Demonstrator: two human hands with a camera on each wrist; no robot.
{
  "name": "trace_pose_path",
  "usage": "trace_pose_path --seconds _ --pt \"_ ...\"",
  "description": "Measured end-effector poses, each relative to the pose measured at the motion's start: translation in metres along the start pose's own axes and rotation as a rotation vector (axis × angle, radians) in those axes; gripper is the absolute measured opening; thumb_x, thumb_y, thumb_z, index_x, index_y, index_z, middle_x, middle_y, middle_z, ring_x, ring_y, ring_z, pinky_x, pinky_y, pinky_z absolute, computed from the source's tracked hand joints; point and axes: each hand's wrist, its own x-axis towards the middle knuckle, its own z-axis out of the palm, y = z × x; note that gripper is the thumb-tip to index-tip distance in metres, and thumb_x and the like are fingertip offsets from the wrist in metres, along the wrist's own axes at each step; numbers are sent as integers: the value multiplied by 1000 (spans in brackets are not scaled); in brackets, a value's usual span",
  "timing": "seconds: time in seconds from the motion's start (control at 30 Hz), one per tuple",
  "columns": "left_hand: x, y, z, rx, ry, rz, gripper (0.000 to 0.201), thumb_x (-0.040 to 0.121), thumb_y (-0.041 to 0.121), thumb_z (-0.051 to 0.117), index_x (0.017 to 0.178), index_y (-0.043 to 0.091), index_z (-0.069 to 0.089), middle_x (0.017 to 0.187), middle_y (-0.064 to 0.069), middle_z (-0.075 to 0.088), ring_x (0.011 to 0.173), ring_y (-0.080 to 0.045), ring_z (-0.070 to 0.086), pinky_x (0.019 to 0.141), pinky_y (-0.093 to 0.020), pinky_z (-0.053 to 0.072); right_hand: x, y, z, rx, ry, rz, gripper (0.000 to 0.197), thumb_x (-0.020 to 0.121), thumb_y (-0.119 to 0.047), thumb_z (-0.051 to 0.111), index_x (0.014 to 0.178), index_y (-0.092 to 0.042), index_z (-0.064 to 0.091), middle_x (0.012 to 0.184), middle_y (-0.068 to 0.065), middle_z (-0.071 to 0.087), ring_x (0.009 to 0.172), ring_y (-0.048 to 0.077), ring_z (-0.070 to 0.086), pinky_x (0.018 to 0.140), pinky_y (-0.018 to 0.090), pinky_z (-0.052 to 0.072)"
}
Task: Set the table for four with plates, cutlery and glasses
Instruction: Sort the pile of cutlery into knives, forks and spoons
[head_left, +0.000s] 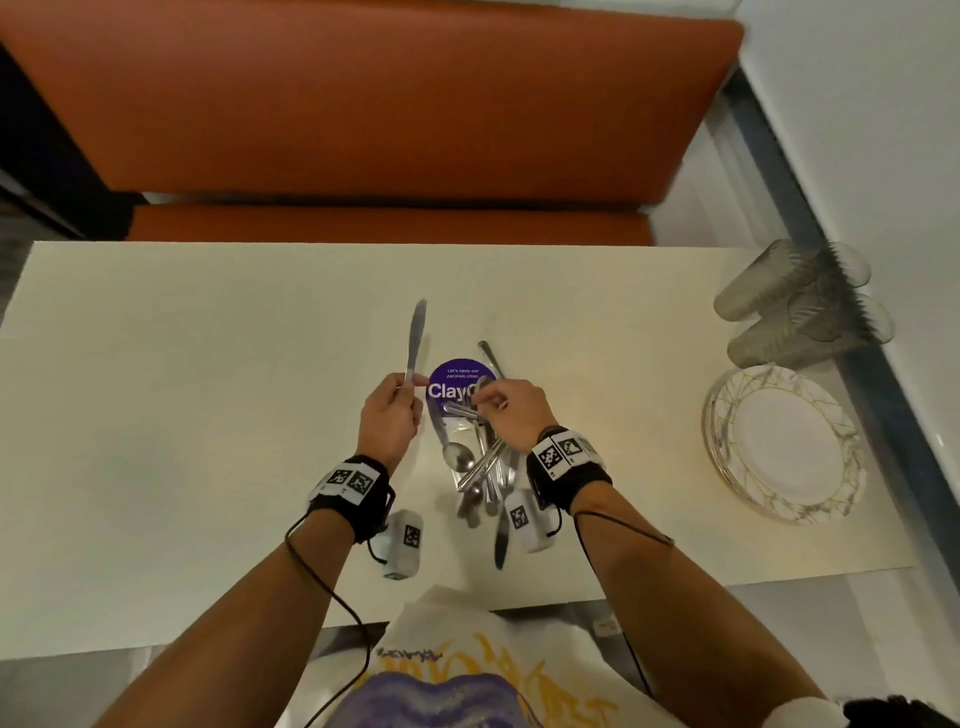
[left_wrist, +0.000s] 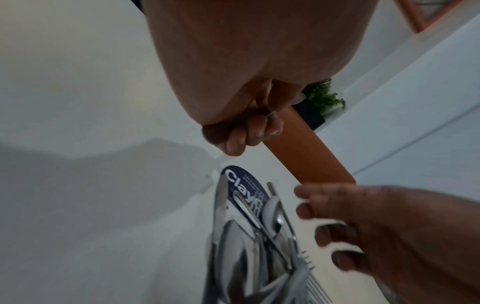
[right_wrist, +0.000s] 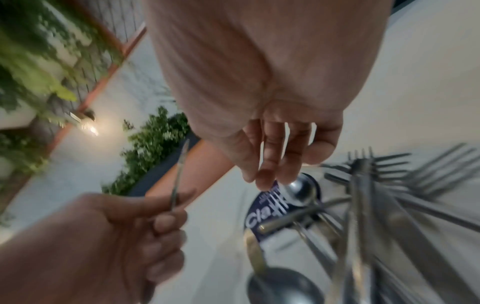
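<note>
My left hand (head_left: 402, 395) holds a table knife (head_left: 415, 338) by its handle, blade pointing away from me over the white table (head_left: 208, 389). The right wrist view shows the same knife (right_wrist: 179, 174) edge-on in that fist (right_wrist: 145, 226). My right hand (head_left: 485, 397) reaches into a loose pile of cutlery (head_left: 483, 467) at the table's middle. Its fingers (right_wrist: 265, 179) hang nearly straight, with their tips at the bowl of a spoon (right_wrist: 301, 191). I see no pinch on it. Forks (right_wrist: 389, 164) and more spoons lie crossed in the pile (left_wrist: 246, 236).
A stack of gold-veined plates (head_left: 719, 415) sits at the right edge, with several clear glasses (head_left: 795, 301) lying behind it. A round purple sticker (head_left: 449, 376) lies under the cutlery. An orange bench (head_left: 363, 104) runs along the far side.
</note>
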Motion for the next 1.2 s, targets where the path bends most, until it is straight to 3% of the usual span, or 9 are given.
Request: trace_pose_path --seconds 0.1,0.2,0.33,0.5,0.7,0.83,0.97,1.1,1.2 --pt "1 -11 -16 35 44 -1 28 109 18 41 105 21 69 62 0 53 53 -14 44 54 -27 39 -2 9 17 -143 -73 29 14 94 -14 65 100 -18 76 106 1 74 94 15 68 91 31 58" --pt "-2 -16 -27 75 72 -7 28 107 19 42 100 23 68 60 4 56 53 -13 46 55 -29 39 -1 2 35 -281 -115 56 13 94 -26 62 100 -19 72 98 0 71 89 16 67 89 38 60" --pt "-5 -15 -39 80 98 -17 28 108 16 41 103 18 69 66 -1 60 54 -13 50 53 -26 41 2 -16 60 -638 -109 3 41 93 -54 59 105 -18 72 102 -1 70 97 20 65 94 40 53" --pt "-6 -13 -51 66 110 -23 29 107 10 39 105 12 68 73 -7 62 55 -14 51 48 -18 40 2 -36 84 -741 -30 90 28 96 -38 55 102 -13 66 87 2 67 81 22 64 90 42 54" --pt "-2 -18 -60 58 112 -41 30 107 11 39 103 14 69 73 -8 63 57 -15 52 54 -25 43 9 -45 94 -708 -71 151 26 75 -25 62 95 -8 64 85 6 68 80 26 67 78 40 60" --pt "-1 -18 -61 90 104 -55 29 108 11 39 105 13 69 74 -7 66 56 -15 54 55 -25 45 9 -40 106 -821 -75 52 32 82 -31 59 102 -7 66 107 12 66 103 31 62 88 43 56" --pt "-1 -17 -63 139 98 -47 28 107 11 40 107 13 68 79 -8 69 58 -16 57 57 -25 47 8 -39 111 -896 -60 -9 41 90 -38 57 115 -6 63 117 15 64 113 33 59 91 46 54" --pt "0 -15 -63 147 83 -73 28 107 11 40 107 12 68 81 -8 70 60 -16 59 57 -26 48 12 -42 99 -810 -46 7 32 91 -34 55 108 -8 64 111 12 67 107 29 63 96 46 53" --pt "2 -14 -62 157 75 -85 26 104 12 43 104 15 69 83 -9 73 62 -17 61 59 -29 48 18 -42 93 -680 6 47 30 89 -36 48 89 -11 64 89 5 69 94 24 65 122 51 25"
